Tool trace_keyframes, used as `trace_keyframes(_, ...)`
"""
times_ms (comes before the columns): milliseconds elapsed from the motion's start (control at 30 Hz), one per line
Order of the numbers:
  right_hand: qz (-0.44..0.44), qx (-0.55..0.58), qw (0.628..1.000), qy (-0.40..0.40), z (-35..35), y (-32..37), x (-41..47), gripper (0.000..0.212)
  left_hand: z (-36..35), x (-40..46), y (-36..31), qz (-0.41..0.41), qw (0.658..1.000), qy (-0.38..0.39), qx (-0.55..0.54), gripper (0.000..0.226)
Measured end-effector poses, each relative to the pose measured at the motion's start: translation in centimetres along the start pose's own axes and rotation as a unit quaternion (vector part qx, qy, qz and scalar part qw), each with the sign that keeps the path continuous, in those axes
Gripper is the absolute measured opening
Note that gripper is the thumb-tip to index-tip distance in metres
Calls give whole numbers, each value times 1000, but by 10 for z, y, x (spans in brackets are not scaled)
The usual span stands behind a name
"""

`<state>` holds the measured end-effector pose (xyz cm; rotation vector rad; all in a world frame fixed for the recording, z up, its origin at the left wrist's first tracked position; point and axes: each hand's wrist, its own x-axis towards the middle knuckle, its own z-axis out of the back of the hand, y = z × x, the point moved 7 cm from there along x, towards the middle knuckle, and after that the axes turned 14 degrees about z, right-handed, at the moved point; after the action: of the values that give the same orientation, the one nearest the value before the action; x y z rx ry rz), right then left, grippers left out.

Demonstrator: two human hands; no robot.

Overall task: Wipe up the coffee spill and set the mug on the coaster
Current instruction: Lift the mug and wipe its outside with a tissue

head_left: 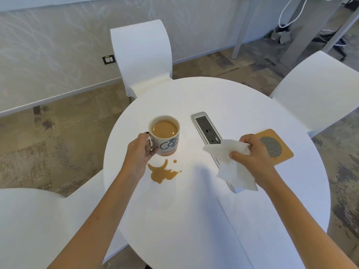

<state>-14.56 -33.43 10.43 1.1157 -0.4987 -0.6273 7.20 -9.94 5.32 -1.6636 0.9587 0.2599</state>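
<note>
A cream mug point(167, 140) full of milky coffee stands at the left of the round white table point(194, 210), and my left hand point(139, 150) is closed around its handle. Just in front of the mug lies a brown coffee spill point(162, 173) with a few small drops beside it. My right hand point(254, 154) holds a crumpled white paper towel point(231, 164) above the table, to the right of the spill. Behind that hand lies a square wooden coaster point(281, 150) with a round mesh centre, partly hidden by my fingers.
A grey power and data socket panel point(206, 127) is set into the table's middle, running under the towel. White chairs stand at the far side point(141, 55), the right point(320, 90) and the near left point(29, 220). Cables lie on the floor at far right.
</note>
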Motion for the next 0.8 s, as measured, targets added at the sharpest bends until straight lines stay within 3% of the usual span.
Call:
trace_keyframes(233, -173, 249, 951, -56, -63, -35, 12, 23, -13, -4, -19, 14, 999, 27, -11, 33)
trace_keyframes(367, -211, 405, 888, -48, -106, -36, 20, 21, -23, -10, -28, 13, 999, 49, 17, 49)
trace_keyframes(500, -272, 464, 843, -28, -143, -36, 19, 10, -30, -13, -31, 26, 998, 60, 16, 44)
trace_keyframes(667, -297, 531, 794, 8, -175, -28, 17, 41, -35, -12, -31, 35, 998, 52, 32, 31)
trace_keyframes(800, -318, 641, 698, 19, -187, -19, 11, 56, -36, -11, -28, 29, 997, 43, 60, 21)
